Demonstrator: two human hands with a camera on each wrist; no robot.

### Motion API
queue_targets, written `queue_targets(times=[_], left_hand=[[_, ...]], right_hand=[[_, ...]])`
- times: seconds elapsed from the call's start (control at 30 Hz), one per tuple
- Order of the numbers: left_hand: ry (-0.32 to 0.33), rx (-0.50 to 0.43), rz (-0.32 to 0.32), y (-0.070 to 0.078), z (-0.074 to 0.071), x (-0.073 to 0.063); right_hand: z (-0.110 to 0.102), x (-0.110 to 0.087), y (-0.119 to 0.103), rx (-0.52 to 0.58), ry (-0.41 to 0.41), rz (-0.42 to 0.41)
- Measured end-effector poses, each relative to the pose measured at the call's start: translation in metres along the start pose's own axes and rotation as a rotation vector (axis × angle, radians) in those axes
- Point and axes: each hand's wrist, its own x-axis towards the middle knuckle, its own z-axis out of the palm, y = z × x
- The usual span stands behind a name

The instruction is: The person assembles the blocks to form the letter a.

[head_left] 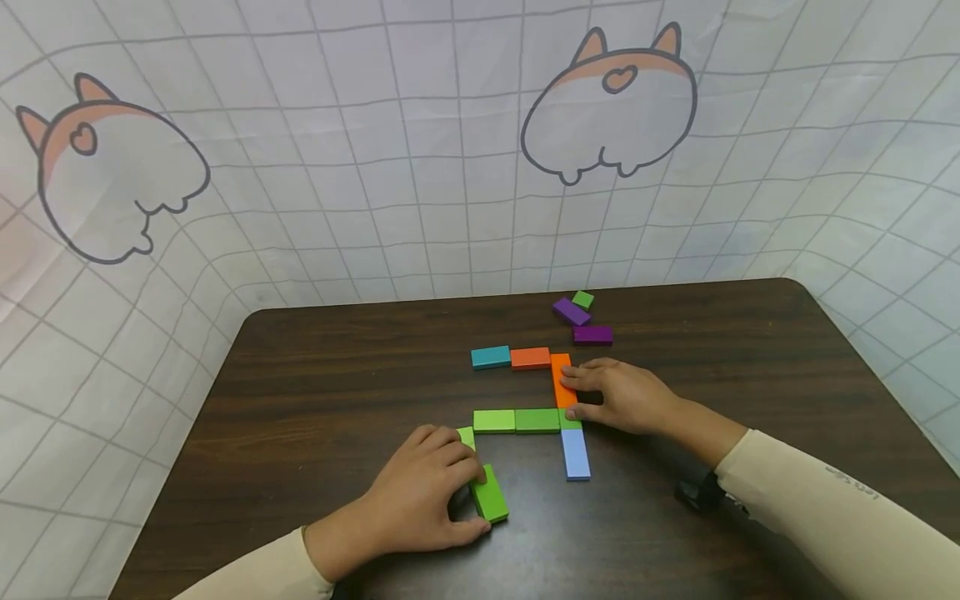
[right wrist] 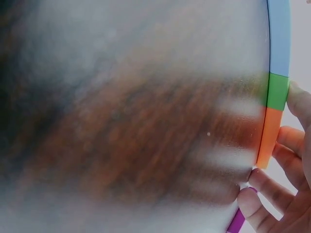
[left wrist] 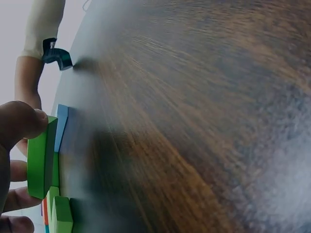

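Note:
My left hand [head_left: 420, 492] pinches a bright green block [head_left: 490, 496] between thumb and fingers. In the left wrist view this green block [left wrist: 42, 158] appears raised off the table. Partly behind the fingers lies a lighter green block [head_left: 467, 437]. My right hand [head_left: 630, 396] touches an orange block [head_left: 561, 379] with its fingers, the thumb at a small green block [head_left: 570, 419]. The right wrist view has those fingers spread along the orange block [right wrist: 268, 138]. Two green blocks [head_left: 495, 422] [head_left: 537, 421] run left from the small one, and a light blue block [head_left: 576, 454] extends toward me.
A red-orange block [head_left: 530, 358] and a teal block [head_left: 491, 357] continue the row leftward. Farther back on the dark wooden table [head_left: 337, 375] lie two purple blocks [head_left: 592, 335] [head_left: 572, 312] and a small green one [head_left: 582, 300]. A white gridded curtain [head_left: 360, 167] surrounds the table's back and sides.

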Motion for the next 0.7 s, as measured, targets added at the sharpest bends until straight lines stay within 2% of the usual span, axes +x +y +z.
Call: queue_targets(times=[0.47,0.7], left_hand=[[-0.041,0.064,0.014,0.0023,0.0065,-0.0074],[-0.01,0.113,0.062,-0.0003,0.009,-0.009]], right_hand=[[0.001,-0.0004,0.0004,-0.004,0.011,-0.003],[0.0019,-0.0001,0.0014,-0.001,0.013,-0.004]])
